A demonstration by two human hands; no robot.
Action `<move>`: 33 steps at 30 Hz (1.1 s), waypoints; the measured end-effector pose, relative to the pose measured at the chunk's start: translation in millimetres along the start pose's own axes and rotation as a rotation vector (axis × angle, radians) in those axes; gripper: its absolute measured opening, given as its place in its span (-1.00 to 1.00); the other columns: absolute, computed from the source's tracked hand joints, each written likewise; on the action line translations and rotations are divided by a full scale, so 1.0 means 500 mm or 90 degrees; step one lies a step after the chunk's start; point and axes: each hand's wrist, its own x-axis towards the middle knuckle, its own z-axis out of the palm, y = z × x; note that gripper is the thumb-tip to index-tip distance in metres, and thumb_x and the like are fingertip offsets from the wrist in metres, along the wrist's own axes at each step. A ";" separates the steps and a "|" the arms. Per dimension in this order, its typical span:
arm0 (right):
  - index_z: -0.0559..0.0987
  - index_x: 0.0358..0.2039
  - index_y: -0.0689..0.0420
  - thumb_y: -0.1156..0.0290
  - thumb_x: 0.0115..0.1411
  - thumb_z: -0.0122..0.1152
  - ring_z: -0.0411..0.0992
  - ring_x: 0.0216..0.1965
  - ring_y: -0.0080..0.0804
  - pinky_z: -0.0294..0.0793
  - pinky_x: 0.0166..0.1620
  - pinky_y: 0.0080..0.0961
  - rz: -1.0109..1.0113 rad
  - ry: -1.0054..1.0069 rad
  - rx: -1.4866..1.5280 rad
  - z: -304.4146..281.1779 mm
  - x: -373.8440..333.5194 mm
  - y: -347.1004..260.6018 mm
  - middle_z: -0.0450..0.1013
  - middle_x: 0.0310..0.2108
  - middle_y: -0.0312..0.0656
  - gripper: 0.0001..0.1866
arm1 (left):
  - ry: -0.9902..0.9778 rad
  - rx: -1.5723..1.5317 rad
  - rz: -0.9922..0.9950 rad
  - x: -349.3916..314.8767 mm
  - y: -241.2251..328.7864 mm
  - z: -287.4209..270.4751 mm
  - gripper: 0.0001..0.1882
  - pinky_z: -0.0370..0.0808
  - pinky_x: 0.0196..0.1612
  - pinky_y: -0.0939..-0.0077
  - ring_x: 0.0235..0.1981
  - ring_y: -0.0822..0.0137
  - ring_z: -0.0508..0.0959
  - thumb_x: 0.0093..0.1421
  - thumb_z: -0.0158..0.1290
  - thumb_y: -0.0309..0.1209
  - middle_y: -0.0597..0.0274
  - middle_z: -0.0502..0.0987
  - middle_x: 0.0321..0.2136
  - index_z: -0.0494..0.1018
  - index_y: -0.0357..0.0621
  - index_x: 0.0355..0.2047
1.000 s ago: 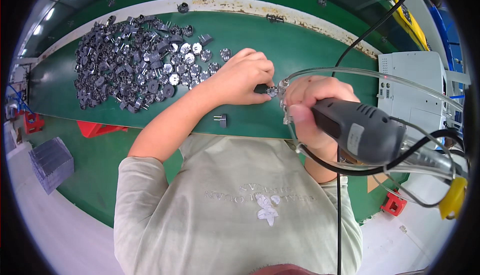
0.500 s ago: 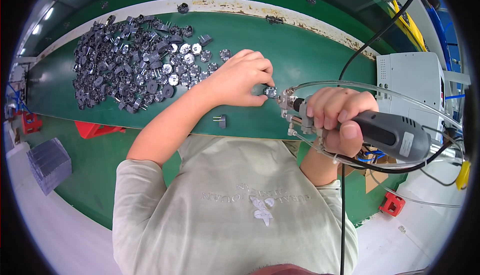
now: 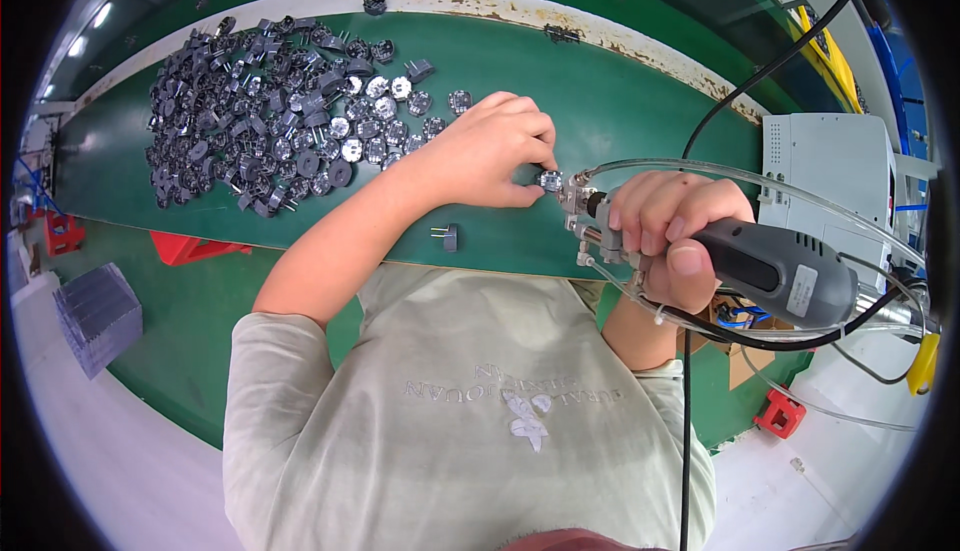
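Note:
My left hand (image 3: 500,148) reaches over the green table with thumb and fingers curled around a small dark round plug part (image 3: 549,182), its silvery inner face showing. Closed around a grey electric screwdriver-like tool (image 3: 775,266), my right hand (image 3: 675,236) keeps the metal nozzle end (image 3: 577,196) right beside that plug part; whether they touch I cannot tell. Clear tubes and a black cable run from the tool. Between my left forearm and the table's near edge lies a single grey two-pin plug (image 3: 447,237).
A large heap of similar plug parts (image 3: 260,121) covers the left of the green table (image 3: 600,81). At the right stands a light grey machine box (image 3: 828,176). A black cable (image 3: 745,81) hangs at the upper right. Red stools (image 3: 195,249) sit below the table.
The whole view has shifted slightly. Both hands keep nearly the same pose, with the plug part and the tool's nozzle still side by side.

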 end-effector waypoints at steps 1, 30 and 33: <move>0.41 -0.33 0.13 0.28 0.25 0.29 0.38 -0.60 -0.39 0.52 -0.40 -0.28 0.005 0.001 -0.007 0.003 0.000 0.001 0.38 -0.59 -0.22 -0.75 | 0.000 0.000 0.000 0.000 0.000 0.000 -0.72 0.39 0.15 0.21 -0.06 0.20 0.52 -0.07 0.36 -0.31 0.34 0.55 -0.24 0.66 -0.09 -0.32; 0.51 -0.32 0.22 0.64 0.04 0.49 0.49 -0.50 -0.36 0.56 -0.35 -0.37 0.006 0.068 0.078 -0.002 -0.022 -0.001 0.50 -0.56 -0.17 -0.72 | 0.113 0.433 -0.423 0.140 -0.279 -0.213 -0.51 0.41 0.22 0.07 0.11 0.04 0.52 0.05 0.30 -0.13 0.10 0.59 0.01 0.66 -0.05 -0.02; 0.50 -0.34 0.21 0.65 0.04 0.48 0.49 -0.50 -0.37 0.56 -0.36 -0.36 0.006 0.058 0.067 -0.004 -0.026 0.006 0.51 -0.56 -0.18 -0.72 | 0.274 0.421 -0.213 0.197 -0.300 -0.161 -0.28 0.42 0.22 0.05 0.17 0.01 0.48 -0.02 0.31 -0.10 0.09 0.54 0.10 0.53 0.00 0.19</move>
